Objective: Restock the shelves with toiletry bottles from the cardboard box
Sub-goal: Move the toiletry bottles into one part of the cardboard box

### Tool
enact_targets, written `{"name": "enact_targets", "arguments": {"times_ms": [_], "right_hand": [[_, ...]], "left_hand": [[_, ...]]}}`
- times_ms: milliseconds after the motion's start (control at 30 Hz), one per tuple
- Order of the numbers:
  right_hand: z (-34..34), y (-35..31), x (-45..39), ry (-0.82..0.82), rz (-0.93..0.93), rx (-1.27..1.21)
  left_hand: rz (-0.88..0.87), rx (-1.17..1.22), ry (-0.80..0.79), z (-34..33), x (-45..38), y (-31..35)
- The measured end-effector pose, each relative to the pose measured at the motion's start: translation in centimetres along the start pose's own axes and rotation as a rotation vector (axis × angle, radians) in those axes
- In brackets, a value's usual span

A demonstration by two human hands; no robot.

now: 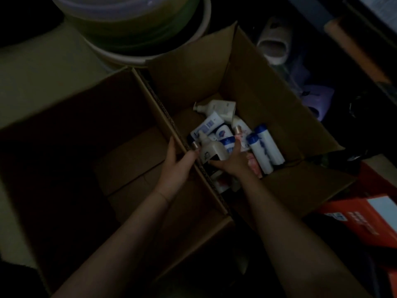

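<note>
**Inspector:** Head view. Which step is in hand?

**Assistant:** The picking stage, by my judgement. The cardboard box [253,89] stands open with toiletry bottles [266,147] heaped on its floor. The right hand [234,160] reaches in, fingers spread loosely over a cream pump bottle [211,149]; no firm grasp shows. The left hand [178,162] curls round the box's near wall.

**Inspector:** Next move?

**Assistant:** Likely closing round the pump bottle and lifting it clear. No shelves are visible.

**Inspector:** Surroundings?

**Assistant:** Very dim. A second box [86,136] adjoins on the left; stacked basins [133,24] behind; a slipper [274,43] and a red carton [363,218] on the right.
</note>
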State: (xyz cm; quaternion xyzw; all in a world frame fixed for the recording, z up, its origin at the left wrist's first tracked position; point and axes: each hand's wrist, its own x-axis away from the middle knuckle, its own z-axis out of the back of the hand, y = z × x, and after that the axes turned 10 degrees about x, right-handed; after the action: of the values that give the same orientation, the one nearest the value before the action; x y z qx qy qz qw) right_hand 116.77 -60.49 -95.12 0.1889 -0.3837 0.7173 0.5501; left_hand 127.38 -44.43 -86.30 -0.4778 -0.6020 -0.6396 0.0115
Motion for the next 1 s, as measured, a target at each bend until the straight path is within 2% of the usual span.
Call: {"name": "enact_targets", "arguments": {"times_ms": [133,400,567,733,867,1000], "right_hand": [[0.2,-0.5,1.6,0.016,0.025,0.060],[0.8,0.6,1.4,-0.032,0.009,-0.125],[1.4,2.2,1.4,-0.098,0.019,-0.321],[2.3,2.2,0.7,-0.253,0.000,-0.441],[2.5,2.2,1.1,-0.383,-0.024,-0.708],[3.9,0.9,1.5,-0.401,0.053,-0.917]], "left_hand": [[-0.005,-0.005,0.034,-0.5,0.2,0.0],[-0.003,-0.043,0.048,-1.1,0.4,0.9],[-0.021,-0.044,0.064,-1.6,0.5,1.1],[-0.014,-0.056,0.050,-1.4,0.6,1.0],[-0.020,-0.061,0.051,-1.4,0.3,1.2],[-0.020,-0.083,0.022,-1.5,0.1,1.6]]}}
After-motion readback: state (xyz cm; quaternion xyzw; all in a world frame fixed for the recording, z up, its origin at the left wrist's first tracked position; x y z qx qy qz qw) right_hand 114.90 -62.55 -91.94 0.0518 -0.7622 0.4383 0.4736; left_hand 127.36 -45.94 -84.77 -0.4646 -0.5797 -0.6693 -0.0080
